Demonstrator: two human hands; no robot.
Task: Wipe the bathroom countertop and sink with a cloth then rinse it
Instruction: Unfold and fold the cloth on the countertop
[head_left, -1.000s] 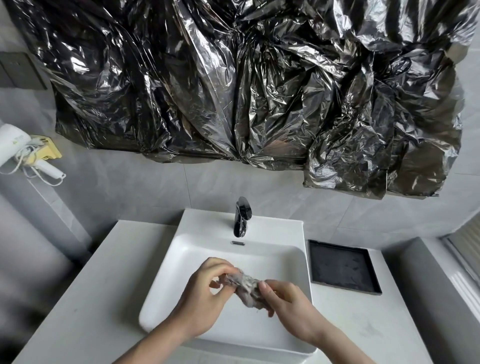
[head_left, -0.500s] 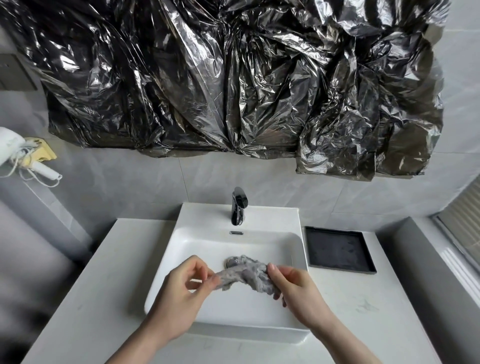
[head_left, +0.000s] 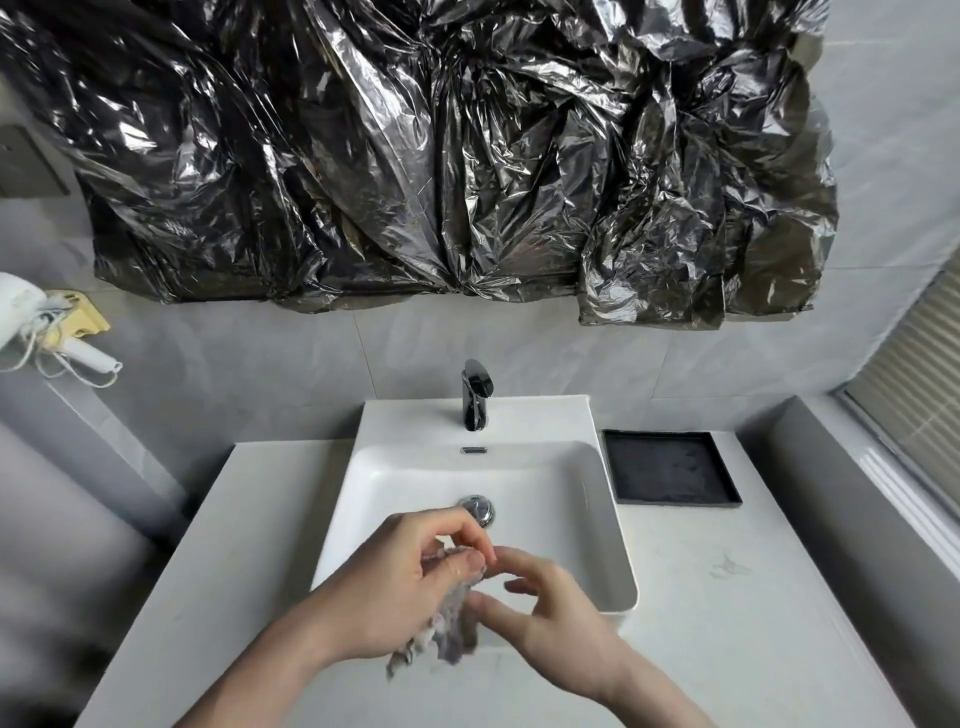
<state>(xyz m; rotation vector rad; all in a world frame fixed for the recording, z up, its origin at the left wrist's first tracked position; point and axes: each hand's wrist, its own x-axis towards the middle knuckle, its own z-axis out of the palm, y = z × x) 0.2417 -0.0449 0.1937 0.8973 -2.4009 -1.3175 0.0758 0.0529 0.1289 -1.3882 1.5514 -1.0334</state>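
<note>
A grey, wet-looking cloth (head_left: 451, 621) hangs from my left hand (head_left: 395, 582), which pinches its top between thumb and fingers over the front rim of the white sink (head_left: 605, 525). My right hand (head_left: 545, 608) is beside the cloth with fingers spread, its fingertips touching or nearly touching the fabric. The chrome drain plug (head_left: 478, 506) sits just beyond my hands. A black faucet (head_left: 477, 395) stands at the back of the basin; no water runs from it. The pale countertop (head_left: 727, 597) extends on both sides.
A black square tray (head_left: 670, 467) lies on the counter right of the sink. Crumpled black plastic sheeting (head_left: 441, 156) covers the wall above. A white hair dryer (head_left: 31, 322) hangs on the left wall. A window ledge (head_left: 904, 499) borders the right side.
The cloth was stretched between both hands over the basin; now it hangs bunched from my left hand and my right hand has opened. Both hands have drawn back to the sink's front rim.
</note>
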